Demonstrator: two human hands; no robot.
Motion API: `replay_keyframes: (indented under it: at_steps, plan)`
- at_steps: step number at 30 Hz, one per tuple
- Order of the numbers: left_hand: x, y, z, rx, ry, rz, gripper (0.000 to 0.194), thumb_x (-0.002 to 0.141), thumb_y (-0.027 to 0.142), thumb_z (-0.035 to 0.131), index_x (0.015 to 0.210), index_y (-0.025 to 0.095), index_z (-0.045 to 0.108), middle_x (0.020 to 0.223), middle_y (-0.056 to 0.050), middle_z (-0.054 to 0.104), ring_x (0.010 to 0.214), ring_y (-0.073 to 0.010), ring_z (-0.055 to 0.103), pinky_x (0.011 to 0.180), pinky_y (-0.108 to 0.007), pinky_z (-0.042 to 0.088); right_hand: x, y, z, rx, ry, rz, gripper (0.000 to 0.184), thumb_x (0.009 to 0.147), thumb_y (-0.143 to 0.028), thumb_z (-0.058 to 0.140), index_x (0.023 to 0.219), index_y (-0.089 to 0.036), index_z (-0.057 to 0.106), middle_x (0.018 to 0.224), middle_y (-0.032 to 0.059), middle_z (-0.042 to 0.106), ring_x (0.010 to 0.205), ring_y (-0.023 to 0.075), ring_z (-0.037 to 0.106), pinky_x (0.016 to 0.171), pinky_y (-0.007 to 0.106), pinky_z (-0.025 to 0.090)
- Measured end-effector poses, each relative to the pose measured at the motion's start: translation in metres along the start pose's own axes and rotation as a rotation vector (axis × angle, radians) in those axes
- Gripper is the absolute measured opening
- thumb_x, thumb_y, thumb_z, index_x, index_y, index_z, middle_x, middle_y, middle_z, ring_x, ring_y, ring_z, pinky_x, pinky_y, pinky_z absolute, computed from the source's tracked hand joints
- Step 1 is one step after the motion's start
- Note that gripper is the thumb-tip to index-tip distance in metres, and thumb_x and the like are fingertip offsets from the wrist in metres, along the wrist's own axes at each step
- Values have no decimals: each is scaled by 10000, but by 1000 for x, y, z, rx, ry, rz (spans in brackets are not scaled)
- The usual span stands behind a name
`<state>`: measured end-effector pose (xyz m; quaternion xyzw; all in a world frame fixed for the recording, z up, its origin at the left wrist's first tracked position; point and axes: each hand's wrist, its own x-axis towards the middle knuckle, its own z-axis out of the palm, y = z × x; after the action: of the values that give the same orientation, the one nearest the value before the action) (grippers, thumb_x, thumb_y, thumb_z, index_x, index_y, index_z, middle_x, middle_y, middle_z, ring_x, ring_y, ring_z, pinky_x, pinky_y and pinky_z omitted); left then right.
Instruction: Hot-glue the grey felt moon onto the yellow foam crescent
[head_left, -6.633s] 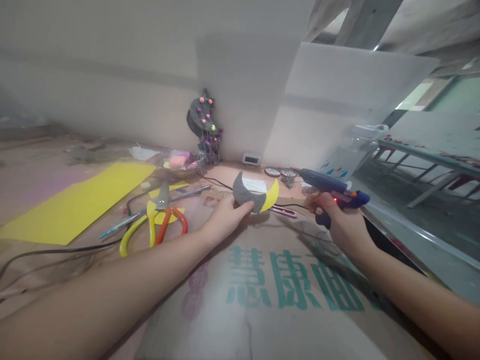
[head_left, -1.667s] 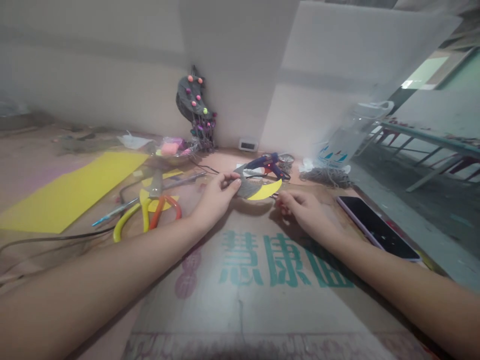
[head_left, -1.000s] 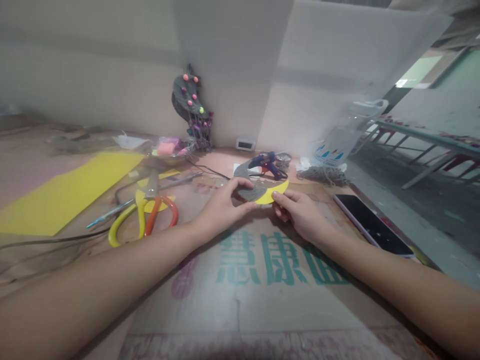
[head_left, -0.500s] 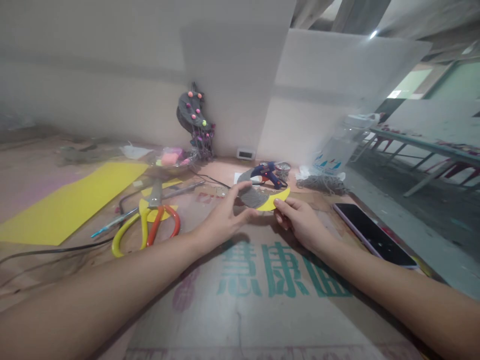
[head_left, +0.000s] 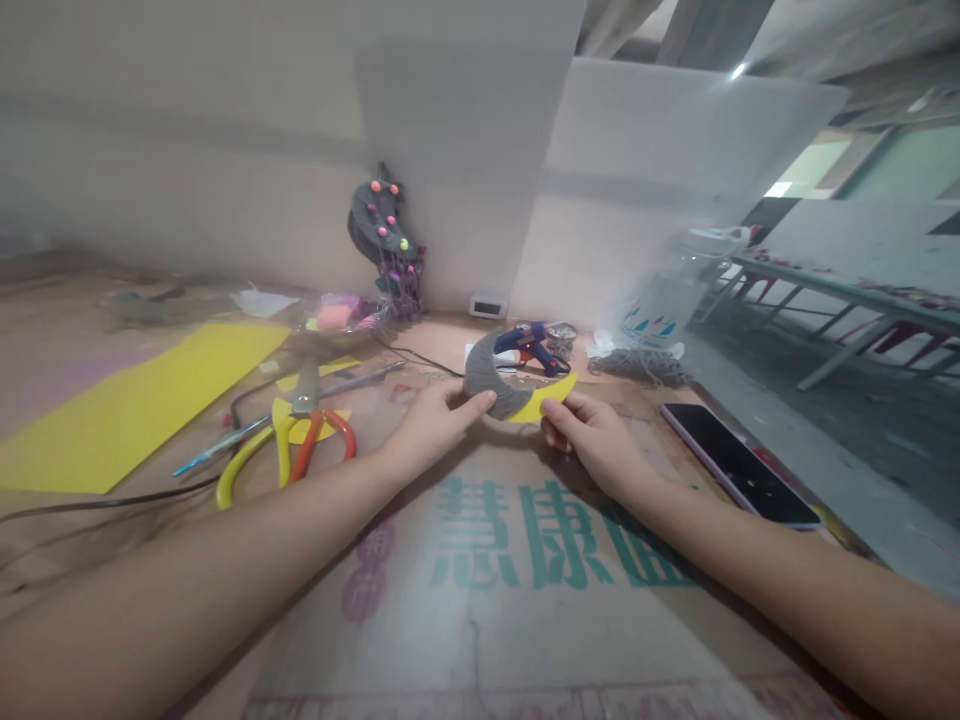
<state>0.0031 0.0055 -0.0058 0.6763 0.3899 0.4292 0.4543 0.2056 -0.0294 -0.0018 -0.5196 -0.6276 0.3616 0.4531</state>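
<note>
Blue glue gun [head_left: 531, 346] now lying on the table [head_left: 442, 333], right hand [head_left: 591, 438] now pinching the crescent's [head_left: 510, 401] yellow end

The crescent [head_left: 511, 402] is grey and plain yellow, the glue gun [head_left: 535, 346] dark blue.

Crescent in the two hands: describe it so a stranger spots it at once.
Find the green characters printed on the cardboard. Beyond them, the left hand and right hand hold a crescent. Gray-wrapped with a yellow right end, it lacks the colored balls dotting the gray crescent by the wall.
</note>
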Motion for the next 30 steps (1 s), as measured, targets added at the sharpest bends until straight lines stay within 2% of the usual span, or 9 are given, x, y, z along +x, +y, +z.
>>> replay_keyframes:
  at_steps: [3, 9, 16, 21, 27, 30]
  plan:
    - [0, -1, 0, 28, -10, -24, 343, 809, 408, 612, 1021, 153, 699, 1025, -63, 735, 922, -226, 660, 811, -312, 497, 0, 1, 1, 33, -29, 6, 404, 814, -545, 576, 656, -177, 519, 548, -28, 496, 497, 85, 396, 475, 230, 308]
    - [-1, 1, 2, 10, -28, 25, 308, 806, 362, 620, 1003, 138, 696, 1049, -80, 733, 948, -239, 667, 837, -337, 509, 0, 2, 4, 61, -51, 66, 353, 727, -501, 667, 666, -179, 535, 539, -43, 499, 472, 78, 392, 451, 223, 299]
    - [-4, -3, 4, 78, -91, 60, 307, 813, 377, 610, 1019, 169, 700, 1042, -62, 737, 954, -237, 669, 836, -341, 509, 1, 1, 3, 63, -22, 83, 409, 730, -514, 664, 564, -180, 499, 471, -44, 451, 450, 78, 352, 445, 233, 258]
    - [-4, -3, 4, 97, -97, 75, 305, 818, 380, 605, 1020, 173, 703, 1036, -58, 739, 952, -235, 668, 838, -334, 505, 1, 3, 2, 64, -17, 82, 396, 718, -515, 683, 599, -177, 515, 503, -42, 478, 461, 79, 372, 453, 229, 270]
    - [-1, -3, 3, 31, -60, 29, 352, 812, 398, 615, 1046, 144, 687, 1075, -82, 729, 971, -240, 667, 864, -347, 501, 0, 2, 3, 31, -53, 19, 452, 818, -586, 544, 624, -179, 514, 527, -31, 491, 471, 82, 386, 463, 231, 293]
    - [0, -4, 2, 15, -57, 34, 351, 812, 401, 617, 1044, 146, 687, 1088, -83, 725, 989, -245, 662, 875, -352, 495, 0, 1, 4, 43, -40, 24, 387, 784, -552, 601, 680, -186, 527, 545, -36, 504, 485, 87, 406, 465, 226, 314]
